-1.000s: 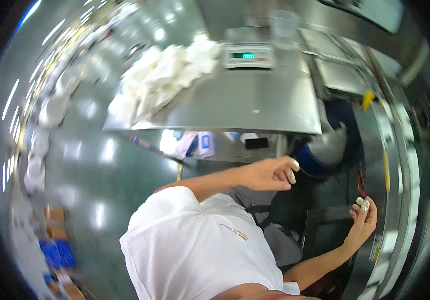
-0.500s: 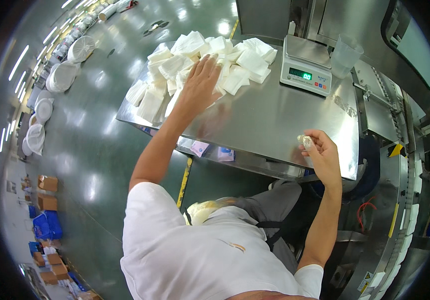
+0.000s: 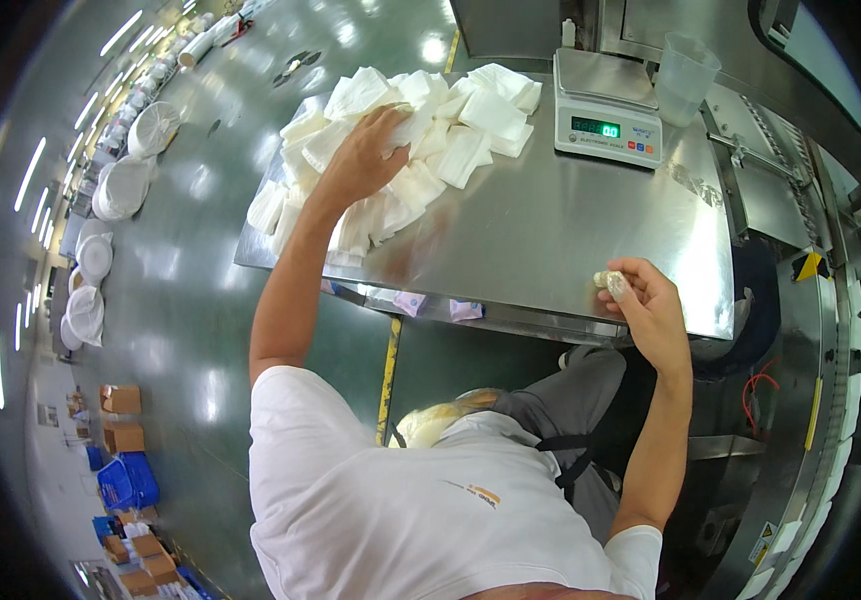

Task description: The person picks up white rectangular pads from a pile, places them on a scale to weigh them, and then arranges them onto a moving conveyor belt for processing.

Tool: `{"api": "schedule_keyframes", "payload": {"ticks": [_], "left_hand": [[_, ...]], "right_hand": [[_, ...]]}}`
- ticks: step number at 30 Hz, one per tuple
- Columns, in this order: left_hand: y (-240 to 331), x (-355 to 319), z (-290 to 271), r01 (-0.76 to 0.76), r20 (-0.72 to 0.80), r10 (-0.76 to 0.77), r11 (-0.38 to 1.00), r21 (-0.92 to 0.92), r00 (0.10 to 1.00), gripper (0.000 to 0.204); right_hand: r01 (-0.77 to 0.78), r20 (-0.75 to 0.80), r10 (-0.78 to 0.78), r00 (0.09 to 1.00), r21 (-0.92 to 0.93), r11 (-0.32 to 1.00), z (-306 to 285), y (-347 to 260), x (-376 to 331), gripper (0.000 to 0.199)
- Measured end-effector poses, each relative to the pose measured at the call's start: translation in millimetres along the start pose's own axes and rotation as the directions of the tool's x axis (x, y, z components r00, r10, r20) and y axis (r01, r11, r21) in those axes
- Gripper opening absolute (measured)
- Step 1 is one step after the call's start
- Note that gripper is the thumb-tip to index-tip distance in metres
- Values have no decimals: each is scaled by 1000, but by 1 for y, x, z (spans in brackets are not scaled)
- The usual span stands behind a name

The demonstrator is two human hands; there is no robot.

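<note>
A heap of folded white sheets (image 3: 470, 150), soft like wipes or tissue, covers the left and far part of the steel table (image 3: 530, 240). My left hand (image 3: 370, 155) is over the heap, its fingers bent round a folded white sheet (image 3: 412, 128). Above the table's near right edge, my right hand (image 3: 648, 295) has its thumb and forefinger brought together. Crinkled, pale, translucent material (image 3: 610, 283) shows at those fingertips; whether it covers them or is held between them, I cannot tell.
A white electronic scale (image 3: 605, 110) with a lit display stands at the far right, beside a clear plastic jug (image 3: 688, 80). Machinery with a chain conveyor (image 3: 775, 170) lines the right side. Small pale packages (image 3: 465, 310) rest on a shelf under the table's near edge.
My left hand has gone from lying stretched over the heap to bending its fingers round a sheet. The right hand keeps its pose. The whole view has shifted slightly.
</note>
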State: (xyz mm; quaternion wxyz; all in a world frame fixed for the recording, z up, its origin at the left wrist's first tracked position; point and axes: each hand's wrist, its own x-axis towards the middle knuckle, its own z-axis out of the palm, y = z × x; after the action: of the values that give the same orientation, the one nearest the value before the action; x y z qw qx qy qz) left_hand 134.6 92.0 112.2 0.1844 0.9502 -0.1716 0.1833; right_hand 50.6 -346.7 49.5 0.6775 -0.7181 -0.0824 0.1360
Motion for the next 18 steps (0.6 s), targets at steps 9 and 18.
{"api": "schedule_keyframes", "payload": {"ticks": [9, 18], "left_hand": [[8, 2, 14, -58, 34, 52, 974, 218, 998, 72], [-24, 24, -10, 118, 163, -109, 992, -45, 981, 58]], "right_hand": [[8, 18, -7, 1000, -5, 1000, 8, -1, 1, 23], [6, 42, -6, 999, 7, 1000, 9, -2, 4, 22]]}}
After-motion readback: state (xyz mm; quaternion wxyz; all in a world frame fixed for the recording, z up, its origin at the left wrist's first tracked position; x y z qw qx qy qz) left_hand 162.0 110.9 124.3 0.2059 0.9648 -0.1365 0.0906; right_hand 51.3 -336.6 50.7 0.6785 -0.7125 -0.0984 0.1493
